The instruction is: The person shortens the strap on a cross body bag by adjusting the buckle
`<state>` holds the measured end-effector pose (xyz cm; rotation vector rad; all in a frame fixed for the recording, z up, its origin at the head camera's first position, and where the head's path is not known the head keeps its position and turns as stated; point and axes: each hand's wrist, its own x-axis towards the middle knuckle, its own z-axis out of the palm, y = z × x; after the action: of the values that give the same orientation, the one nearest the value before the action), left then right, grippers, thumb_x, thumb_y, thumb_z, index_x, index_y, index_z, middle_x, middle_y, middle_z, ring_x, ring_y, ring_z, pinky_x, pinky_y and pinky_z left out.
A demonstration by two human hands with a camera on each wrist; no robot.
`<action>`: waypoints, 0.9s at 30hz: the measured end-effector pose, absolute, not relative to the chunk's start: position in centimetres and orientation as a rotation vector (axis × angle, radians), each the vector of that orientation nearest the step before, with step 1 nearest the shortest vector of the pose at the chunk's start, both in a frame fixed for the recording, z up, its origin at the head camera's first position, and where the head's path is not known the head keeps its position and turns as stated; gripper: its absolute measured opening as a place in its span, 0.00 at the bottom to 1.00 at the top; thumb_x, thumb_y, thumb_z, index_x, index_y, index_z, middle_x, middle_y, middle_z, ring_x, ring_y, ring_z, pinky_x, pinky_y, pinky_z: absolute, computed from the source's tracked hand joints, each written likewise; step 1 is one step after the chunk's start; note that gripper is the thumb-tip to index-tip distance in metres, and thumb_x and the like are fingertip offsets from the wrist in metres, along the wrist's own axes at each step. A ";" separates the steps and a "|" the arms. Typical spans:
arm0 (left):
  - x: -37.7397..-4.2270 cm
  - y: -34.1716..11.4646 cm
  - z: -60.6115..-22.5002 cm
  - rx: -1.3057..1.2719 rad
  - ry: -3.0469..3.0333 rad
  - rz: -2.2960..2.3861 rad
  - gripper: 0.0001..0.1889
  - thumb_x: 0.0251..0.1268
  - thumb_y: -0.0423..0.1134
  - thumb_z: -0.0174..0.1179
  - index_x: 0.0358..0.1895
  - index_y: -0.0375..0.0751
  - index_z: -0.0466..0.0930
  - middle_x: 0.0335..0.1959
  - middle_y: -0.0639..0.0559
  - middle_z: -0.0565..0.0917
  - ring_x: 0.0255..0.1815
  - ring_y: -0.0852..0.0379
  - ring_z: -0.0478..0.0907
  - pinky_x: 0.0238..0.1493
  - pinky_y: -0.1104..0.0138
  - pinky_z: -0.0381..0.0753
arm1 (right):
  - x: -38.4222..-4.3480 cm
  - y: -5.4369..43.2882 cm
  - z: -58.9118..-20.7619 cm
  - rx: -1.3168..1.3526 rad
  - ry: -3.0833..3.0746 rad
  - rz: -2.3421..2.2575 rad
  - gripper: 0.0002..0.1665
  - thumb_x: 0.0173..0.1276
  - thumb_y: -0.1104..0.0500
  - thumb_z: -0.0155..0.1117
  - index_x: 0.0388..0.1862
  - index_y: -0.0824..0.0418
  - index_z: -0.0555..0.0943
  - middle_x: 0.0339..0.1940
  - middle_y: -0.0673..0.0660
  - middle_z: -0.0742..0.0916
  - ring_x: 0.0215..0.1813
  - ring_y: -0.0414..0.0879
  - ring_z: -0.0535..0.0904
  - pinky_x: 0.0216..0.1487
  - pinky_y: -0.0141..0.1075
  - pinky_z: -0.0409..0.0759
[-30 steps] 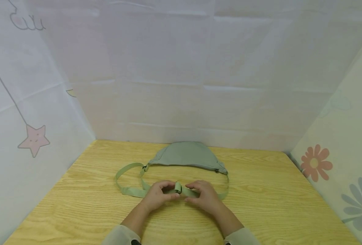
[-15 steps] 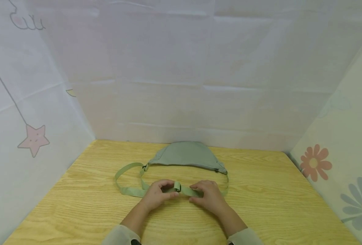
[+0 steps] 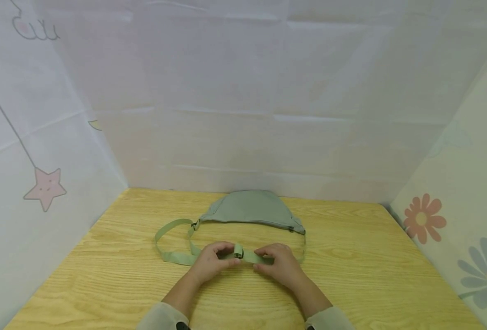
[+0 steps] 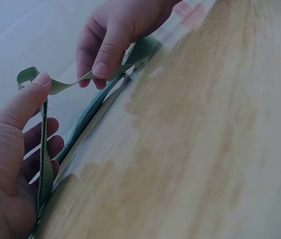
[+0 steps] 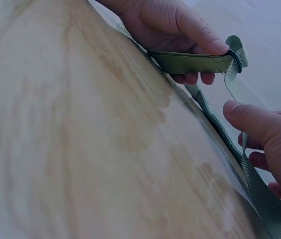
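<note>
A grey-green waist bag [image 3: 251, 207] lies toward the back of the table, its strap brought forward to both hands. Thumb and fingers of my left hand [image 3: 208, 266] pinch the strap right beside its dark slide buckle [image 5: 236, 60], where the webbing stands up in a small loop [image 3: 238, 250]. A short way to the right, my right hand [image 3: 283, 266] holds the strap [image 3: 251, 257] between thumb and fingers. In the left wrist view, a slightly twisted stretch of webbing [image 4: 60, 87] spans between the hands, raised off the table. The palms hide part of the strap.
The wood-grain table [image 3: 371, 275] is bounded by a pale cloth backdrop [image 3: 243, 114] behind and at both sides. Slack strap [image 3: 173, 224] curves out in a loop on the left. A zipper pull [image 3: 291, 229] hangs at the bag's right end.
My right hand has slid slightly to the right, baring more strap between it and the buckle. My left hand and the buckle have shifted barely leftward; the bag stays put.
</note>
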<state>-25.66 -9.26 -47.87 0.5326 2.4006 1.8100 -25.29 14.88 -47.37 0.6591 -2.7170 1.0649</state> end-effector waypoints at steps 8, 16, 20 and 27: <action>-25.8 -9.3 -48.0 0.505 2.419 1.802 0.19 0.58 0.43 0.70 0.51 0.39 0.83 0.50 0.45 0.85 0.53 0.53 0.78 0.54 0.69 0.75 | -25.3 14.8 -47.3 0.603 -2.713 1.198 0.18 0.57 0.48 0.76 0.45 0.50 0.87 0.45 0.45 0.88 0.51 0.46 0.79 0.55 0.46 0.75; -25.7 -9.4 -48.0 0.506 2.417 1.805 0.18 0.59 0.42 0.70 0.51 0.39 0.83 0.49 0.45 0.86 0.51 0.55 0.78 0.52 0.70 0.75 | -25.3 15.0 -47.2 0.553 -2.717 1.344 0.17 0.59 0.49 0.74 0.47 0.52 0.86 0.48 0.48 0.87 0.54 0.49 0.80 0.55 0.45 0.79; -25.7 -9.3 -48.0 0.508 2.415 1.809 0.18 0.59 0.42 0.70 0.51 0.39 0.83 0.49 0.44 0.86 0.51 0.54 0.78 0.51 0.70 0.75 | -25.2 15.0 -47.0 0.519 -2.732 1.414 0.17 0.60 0.50 0.74 0.47 0.53 0.86 0.48 0.50 0.87 0.55 0.51 0.79 0.57 0.52 0.77; -25.6 -9.3 -48.0 0.550 2.403 1.815 0.19 0.58 0.42 0.71 0.50 0.36 0.83 0.50 0.42 0.85 0.50 0.61 0.78 0.52 0.71 0.75 | -25.2 14.8 -46.9 0.698 -2.716 1.287 0.19 0.60 0.49 0.74 0.48 0.55 0.86 0.46 0.49 0.88 0.52 0.49 0.79 0.55 0.50 0.77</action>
<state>-25.63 -9.28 -47.96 0.5502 2.4029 1.8155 -25.22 14.77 -46.92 0.6981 -2.7158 1.2875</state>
